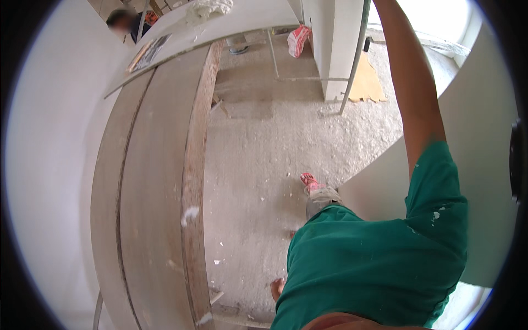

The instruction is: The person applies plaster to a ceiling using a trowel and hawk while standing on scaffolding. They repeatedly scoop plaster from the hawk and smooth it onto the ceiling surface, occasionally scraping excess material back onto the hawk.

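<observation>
My right arm (410,77) stretches up past the top edge from a green sleeve spotted with white. My right hand is beyond the picture, so what it touches or holds is hidden. At the left edge of my green shirt (363,264), a small part of what looks like my left hand (278,288) shows, low over the floor. Its fingers are mostly hidden, and I see no object in it. One foot in a red sandal (308,179) stands on the rough floor (258,159).
Long wooden planks (157,181) run along the left by a white wall. A metal frame (308,79) stands ahead by a white pillar (336,49), near a red-and-white bag (298,41) and cardboard (367,80). Another person (129,23) is at the upper left. White scraps dot the floor.
</observation>
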Demonstrator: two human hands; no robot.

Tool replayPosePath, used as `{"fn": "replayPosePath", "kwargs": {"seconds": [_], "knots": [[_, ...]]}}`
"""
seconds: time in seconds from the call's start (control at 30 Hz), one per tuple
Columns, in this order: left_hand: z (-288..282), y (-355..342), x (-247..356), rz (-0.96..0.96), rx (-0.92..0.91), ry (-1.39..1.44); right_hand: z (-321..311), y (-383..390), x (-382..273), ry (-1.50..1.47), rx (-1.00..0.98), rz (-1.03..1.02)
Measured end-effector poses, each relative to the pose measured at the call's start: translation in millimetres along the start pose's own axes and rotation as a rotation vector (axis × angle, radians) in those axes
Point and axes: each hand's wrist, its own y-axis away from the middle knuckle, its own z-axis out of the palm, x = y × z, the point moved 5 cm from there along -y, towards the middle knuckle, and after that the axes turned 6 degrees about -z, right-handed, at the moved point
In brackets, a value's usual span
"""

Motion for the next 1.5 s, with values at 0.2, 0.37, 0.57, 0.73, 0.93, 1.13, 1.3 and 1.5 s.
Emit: {"fn": "replayPosePath", "kwargs": {"seconds": [0.2, 0.37, 0.57, 0.73, 0.93, 1.13, 1.3, 1.5], "knots": [[-16.0, -17.6, 105.7, -0.086, -0.02, -0.45, 122.4, 82.3, 174.2, -0.339, 0.074, 0.563], [18.5, 35.3, 401.4, 0.141, -0.009, -0.011, 217.7, 103.6, 326.2, -0.342, -0.129, 0.626], [50.8, 128.5, 634.8, 0.447, 0.066, -0.353, 313.4, 169.2, 445.0, -0.747, -0.325, 0.688], [19.1, 226.2, 763.2, 0.504, 0.634, -0.739, 415.8, 169.7, 359.8, -0.873, -0.653, 0.799], [-93.4, 62.9, 945.1, 0.555, 0.999, -1.272, 450.5, 177.5, 283.9, -0.997, -0.701, 0.737], [-189.0, -122.0, 987.6, 0.406, 0.938, -1.245, 437.1, 220.9, 211.8, -1.091, -0.838, 0.743], [-222.5, -159.6, 1000.0, 0.166, 0.713, -1.287, 422.8, 268.6, 244.6, -0.957, -0.789, 0.892], [-249.9, -155.5, 1004.6, 0.35, 0.796, -0.98, 453.6, 316.1, 284.1, -0.953, -0.683, 1.088]]}}
